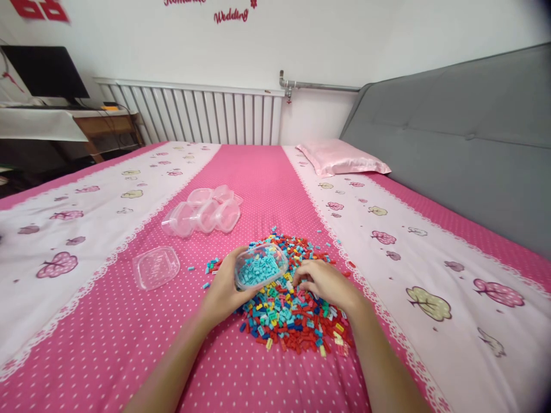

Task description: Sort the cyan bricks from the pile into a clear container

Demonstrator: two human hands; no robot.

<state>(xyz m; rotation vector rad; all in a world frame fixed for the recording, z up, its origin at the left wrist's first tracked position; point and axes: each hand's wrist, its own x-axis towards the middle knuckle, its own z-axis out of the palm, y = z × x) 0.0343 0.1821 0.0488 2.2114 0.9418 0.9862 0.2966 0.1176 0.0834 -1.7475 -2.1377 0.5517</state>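
Note:
My left hand (227,288) grips a clear plastic container (241,282) by its left side, tilted towards me over the pile. Light blue toy bricks (260,268) lie inside it. Just right of the container, my right hand (319,280) is at the pile of mixed bricks (297,318), its fingers curled together; whatever is between the fingertips is hidden. Red, blue, yellow, green and light blue pieces make up the pile, spread on the pink bedspread (224,355).
A clear lid (157,268) lies flat on the left. Several clear containers (202,213) are grouped beyond it. A pink pillow (342,158) rests against the grey headboard (451,132). By the far wall stand a radiator (206,112) and a desk with a monitor (45,71).

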